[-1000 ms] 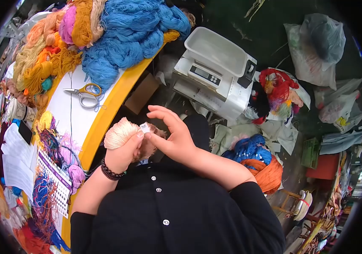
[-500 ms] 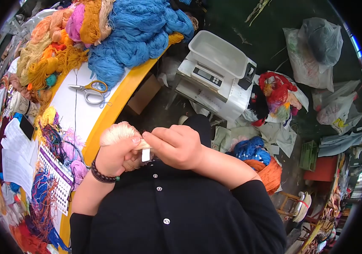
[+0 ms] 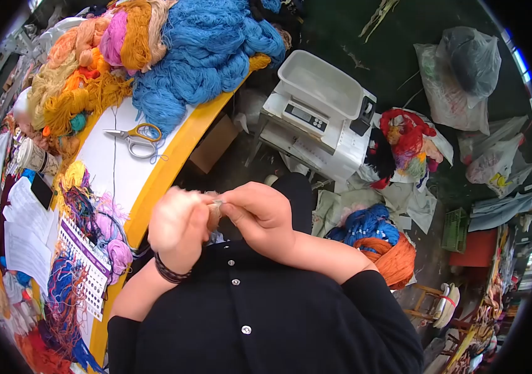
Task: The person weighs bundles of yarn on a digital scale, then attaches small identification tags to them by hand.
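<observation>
My left hand [image 3: 180,218], with a dark bracelet at the wrist, is smeared by motion in front of my chest. Its fingers cannot be made out clearly. Against it, my right hand [image 3: 256,214] is closed, thumb and forefinger pinching a small bit of pale yarn [image 3: 215,209] between the two hands. Most of that yarn is hidden behind my fingers. On the white table to the upper left lie scissors [image 3: 134,139] with an orange and a grey handle loop, apart from both hands.
Blue yarn [image 3: 207,56] is heaped on the yellow-edged table [image 3: 160,187], near orange and mustard skeins [image 3: 82,96]. A colour card [image 3: 84,265] and papers [image 3: 27,227] lie left. Ahead stands a scale with a tray [image 3: 322,81]; blue and orange yarn [image 3: 381,240] sits right.
My left hand has turned and is now blurred. The pale skein and white tag seen in it before are mostly out of sight. My right hand has shifted slightly and still pinches.
</observation>
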Demonstrator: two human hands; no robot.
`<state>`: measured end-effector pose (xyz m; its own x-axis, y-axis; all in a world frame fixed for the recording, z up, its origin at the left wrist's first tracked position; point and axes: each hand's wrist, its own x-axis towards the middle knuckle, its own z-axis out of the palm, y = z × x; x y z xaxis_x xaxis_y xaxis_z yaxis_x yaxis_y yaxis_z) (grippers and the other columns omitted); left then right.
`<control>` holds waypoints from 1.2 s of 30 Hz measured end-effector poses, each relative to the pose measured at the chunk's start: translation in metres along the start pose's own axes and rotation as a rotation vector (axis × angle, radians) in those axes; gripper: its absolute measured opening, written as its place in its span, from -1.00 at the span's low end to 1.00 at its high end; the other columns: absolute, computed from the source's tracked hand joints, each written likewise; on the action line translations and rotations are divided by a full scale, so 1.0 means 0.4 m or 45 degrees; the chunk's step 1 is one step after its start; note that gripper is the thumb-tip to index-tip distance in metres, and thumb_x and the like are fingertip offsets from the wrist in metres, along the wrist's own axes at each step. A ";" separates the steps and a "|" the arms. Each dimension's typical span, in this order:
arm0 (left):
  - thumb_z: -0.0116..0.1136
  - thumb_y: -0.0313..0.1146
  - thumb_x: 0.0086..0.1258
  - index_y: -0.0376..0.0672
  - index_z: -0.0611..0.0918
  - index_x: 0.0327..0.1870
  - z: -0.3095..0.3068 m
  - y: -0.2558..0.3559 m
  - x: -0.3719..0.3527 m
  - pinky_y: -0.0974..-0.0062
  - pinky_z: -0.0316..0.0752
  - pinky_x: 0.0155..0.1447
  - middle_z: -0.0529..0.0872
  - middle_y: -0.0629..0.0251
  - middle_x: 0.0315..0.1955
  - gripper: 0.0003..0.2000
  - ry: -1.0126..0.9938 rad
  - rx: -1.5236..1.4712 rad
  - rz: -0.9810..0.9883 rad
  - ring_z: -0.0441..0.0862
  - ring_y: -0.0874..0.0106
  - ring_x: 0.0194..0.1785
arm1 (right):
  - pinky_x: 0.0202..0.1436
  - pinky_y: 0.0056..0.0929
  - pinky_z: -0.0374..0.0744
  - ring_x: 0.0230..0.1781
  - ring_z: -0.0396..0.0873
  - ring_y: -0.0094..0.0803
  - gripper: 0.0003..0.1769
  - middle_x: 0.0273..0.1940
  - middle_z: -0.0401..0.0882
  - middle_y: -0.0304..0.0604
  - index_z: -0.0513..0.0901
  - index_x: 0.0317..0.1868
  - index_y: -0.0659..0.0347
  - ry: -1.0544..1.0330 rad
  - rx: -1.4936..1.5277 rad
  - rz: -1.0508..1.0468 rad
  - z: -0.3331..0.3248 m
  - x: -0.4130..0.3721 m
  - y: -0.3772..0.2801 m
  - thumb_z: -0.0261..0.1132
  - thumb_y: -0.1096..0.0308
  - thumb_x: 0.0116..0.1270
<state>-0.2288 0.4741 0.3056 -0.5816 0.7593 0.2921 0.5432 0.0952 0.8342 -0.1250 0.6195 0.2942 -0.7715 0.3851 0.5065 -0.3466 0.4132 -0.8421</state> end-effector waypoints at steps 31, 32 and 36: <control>0.11 -0.34 0.45 -0.27 0.63 -0.35 0.017 -0.060 0.017 0.73 0.27 -0.61 0.53 0.40 -0.61 -0.80 -0.337 -1.324 -0.783 0.31 0.68 -0.72 | -0.29 -0.39 0.48 -0.35 0.58 -0.23 -0.85 -0.34 0.63 -0.13 0.66 -0.26 0.23 -0.037 -0.361 -0.079 -0.016 -0.007 0.040 0.37 0.54 0.13; 0.21 -0.35 0.35 -0.21 0.62 -0.42 0.018 -0.050 0.018 0.61 0.37 -0.50 0.56 0.35 -0.55 -0.84 -0.271 -1.281 -0.795 0.43 0.56 -0.62 | -0.23 -0.43 0.48 -0.31 0.58 -0.37 -0.90 -0.33 0.64 -0.21 0.64 -0.24 0.25 -0.092 -0.308 -0.019 -0.018 -0.010 0.040 0.34 0.50 0.22; 0.34 -0.28 0.10 -0.05 0.65 -0.30 0.013 -0.049 0.021 0.31 0.45 -0.21 0.62 0.21 -0.35 -0.83 -0.135 0.661 0.326 0.54 0.19 -0.25 | -0.14 -0.59 0.45 -0.24 0.48 -0.66 -0.82 -0.27 0.58 -0.39 0.60 -0.17 0.23 -0.192 0.927 0.928 -0.004 -0.049 0.091 0.21 0.28 0.43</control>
<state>-0.2412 0.4818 0.2891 -0.3437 0.8573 0.3832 0.8993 0.1830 0.3972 -0.1216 0.6283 0.2537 -0.9645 0.2132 -0.1562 0.0310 -0.4958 -0.8679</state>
